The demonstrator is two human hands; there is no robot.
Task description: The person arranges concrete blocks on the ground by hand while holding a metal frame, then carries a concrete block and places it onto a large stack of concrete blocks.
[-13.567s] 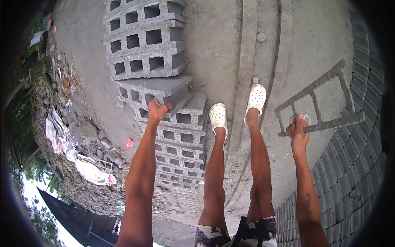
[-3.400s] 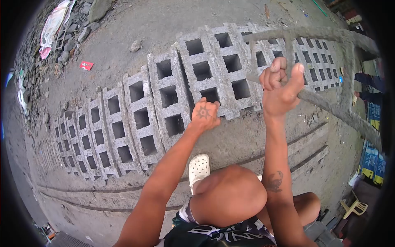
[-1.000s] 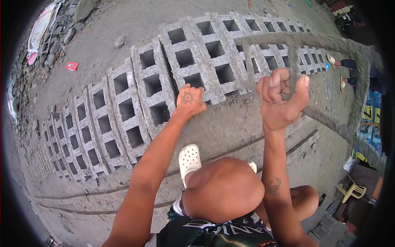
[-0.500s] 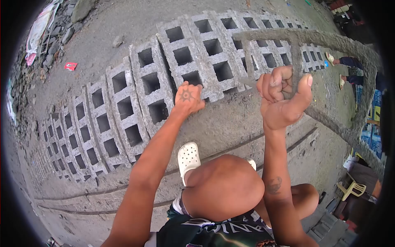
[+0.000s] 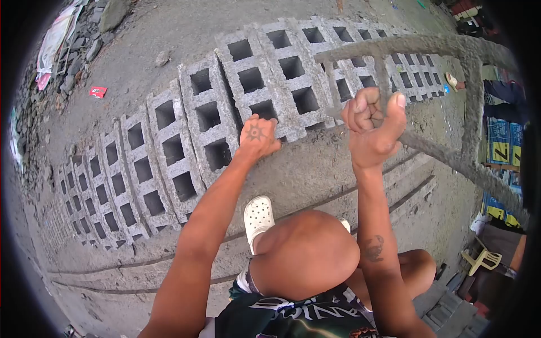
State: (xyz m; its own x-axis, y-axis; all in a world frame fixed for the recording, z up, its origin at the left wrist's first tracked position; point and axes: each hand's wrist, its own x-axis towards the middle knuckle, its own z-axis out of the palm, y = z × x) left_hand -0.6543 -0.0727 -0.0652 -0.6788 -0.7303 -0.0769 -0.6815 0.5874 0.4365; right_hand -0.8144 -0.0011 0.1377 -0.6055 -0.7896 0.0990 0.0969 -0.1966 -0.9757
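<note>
My left hand (image 5: 258, 137) is closed on the near end of a grey hollow concrete block (image 5: 277, 105), its fingertips at the rim of a square hole. That block stands in a long curved row of similar blocks with their holes facing up. My right hand (image 5: 374, 125) is wrapped around a crossbar of a cement-crusted frame (image 5: 470, 107), which is raised and tilted over the right part of the row. The frame's bars hide some of the blocks behind them, and its far right end runs into the dark edge of the view.
A white clog (image 5: 258, 217) on my foot rests beside the row. Rubble (image 5: 73, 65) and a red wrapper (image 5: 98, 92) lie at the upper left. Another person's leg (image 5: 501, 92), blue-yellow bags (image 5: 500, 147) and a cream plastic chair (image 5: 482, 260) are at the right.
My right hand has moved a little left, carrying the frame with it. My left hand stays in the same place on the block.
</note>
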